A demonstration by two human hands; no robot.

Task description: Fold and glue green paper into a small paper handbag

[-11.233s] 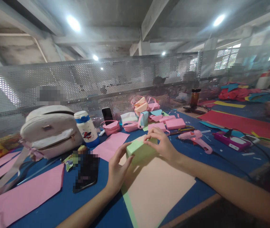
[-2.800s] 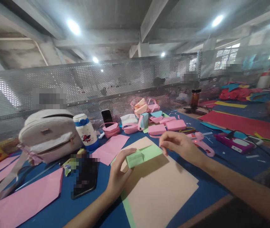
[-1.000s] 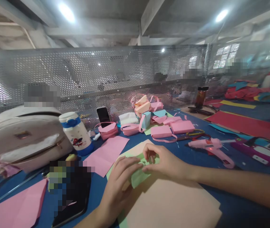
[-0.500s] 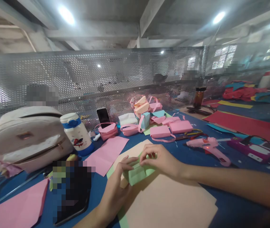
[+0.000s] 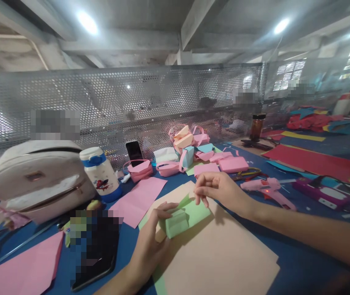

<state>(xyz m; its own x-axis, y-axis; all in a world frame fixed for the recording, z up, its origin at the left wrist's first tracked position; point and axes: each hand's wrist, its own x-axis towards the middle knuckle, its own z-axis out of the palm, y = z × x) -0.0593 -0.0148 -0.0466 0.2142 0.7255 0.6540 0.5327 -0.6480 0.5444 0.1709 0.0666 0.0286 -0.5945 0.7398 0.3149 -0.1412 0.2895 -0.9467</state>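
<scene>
While my left hand (image 5: 149,239) pinches the left end of the folded green paper box (image 5: 193,218) between thumb and fingers, my right hand (image 5: 226,194) curls above its far right side; I cannot tell whether those fingertips touch it. The box lies toward the far corner of the peach paper stack (image 5: 224,256), between my hands, left nearer, its long axis running rightward and slightly away from my left grip.
</scene>
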